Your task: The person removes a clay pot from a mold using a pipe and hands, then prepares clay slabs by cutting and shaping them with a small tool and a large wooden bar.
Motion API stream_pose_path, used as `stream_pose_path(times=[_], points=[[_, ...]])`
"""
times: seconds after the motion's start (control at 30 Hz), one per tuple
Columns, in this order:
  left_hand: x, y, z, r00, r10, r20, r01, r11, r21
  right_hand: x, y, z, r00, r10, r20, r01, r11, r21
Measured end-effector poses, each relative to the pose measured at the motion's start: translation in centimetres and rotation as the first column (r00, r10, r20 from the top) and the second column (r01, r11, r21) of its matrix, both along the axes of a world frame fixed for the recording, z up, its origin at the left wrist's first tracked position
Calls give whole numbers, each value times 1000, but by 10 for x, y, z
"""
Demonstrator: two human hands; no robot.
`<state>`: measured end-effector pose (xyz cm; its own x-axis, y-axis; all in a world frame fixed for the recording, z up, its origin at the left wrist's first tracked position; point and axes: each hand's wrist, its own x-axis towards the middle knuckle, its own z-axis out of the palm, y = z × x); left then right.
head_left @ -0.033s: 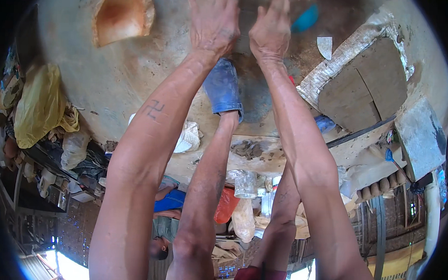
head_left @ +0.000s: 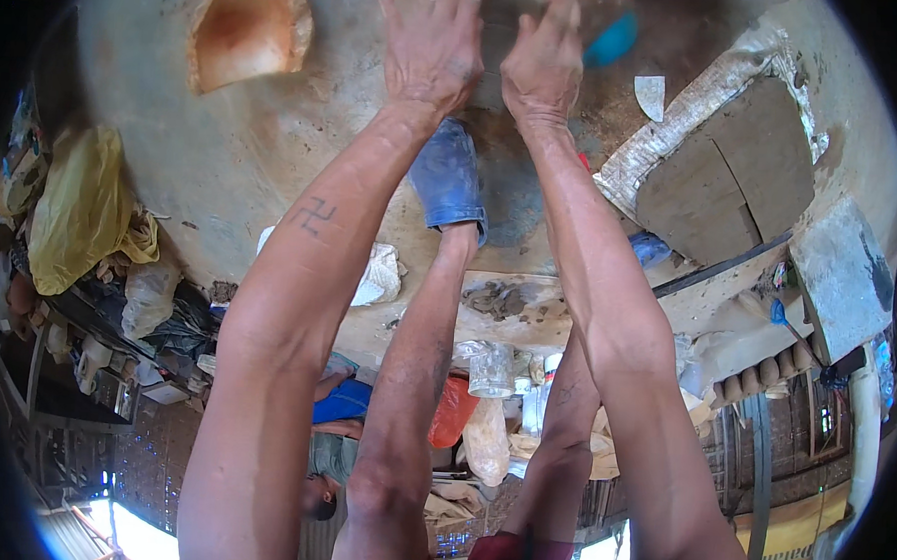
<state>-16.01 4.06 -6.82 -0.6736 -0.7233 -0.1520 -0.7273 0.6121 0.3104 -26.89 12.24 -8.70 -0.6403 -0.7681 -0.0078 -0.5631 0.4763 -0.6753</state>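
Observation:
Both of my arms reach up to the top edge of the view. My left hand (head_left: 434,49) is palm down with fingers stretched and thumb apart, and the top edge cuts off its fingertips. Beside it, my right hand (head_left: 542,79) has its thumb apart from a stretched finger; the other fingers are partly hidden and blurred. No held thing shows in either hand. A dark wet-looking patch of surface (head_left: 499,42) lies between them. Close to the right hand is a teal rounded object (head_left: 611,39). Under my left wrist, a blue cuffed covering (head_left: 448,175) encloses the end of a bare leg.
An orange-brown curved piece (head_left: 247,31) lies upper left. At right are a white pointed shard (head_left: 651,96) and a cracked grey slab (head_left: 728,172) on a pale woven sack (head_left: 665,134). Yellow plastic bags (head_left: 81,214) hang left; a clear container (head_left: 492,370) stands below. Another person (head_left: 333,450) appears behind.
My left forearm and hand have shifted very slightly to the right. The surrounding things keep their places.

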Motion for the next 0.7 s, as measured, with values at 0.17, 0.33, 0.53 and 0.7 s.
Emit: stream_pose_path(times=[0.17,0.33,0.53,0.7], points=[[10,-5,1,1000,-20,16,18,995,94,-7,4,8,998,36,60,-34,999,-26],[-2,0,1,997,-24,-74,17,995,-98,-10,-6,10,990,3,-143,15,992,127],[25,-9,-31,1000,-27,-2,26,981,-191,-2,-4,7,996,23,87,-22,1000,-15],[-8,20,25,982,10,-191,-19,999,-44,-67,78,47,997,-53,49,56,998,-41]])
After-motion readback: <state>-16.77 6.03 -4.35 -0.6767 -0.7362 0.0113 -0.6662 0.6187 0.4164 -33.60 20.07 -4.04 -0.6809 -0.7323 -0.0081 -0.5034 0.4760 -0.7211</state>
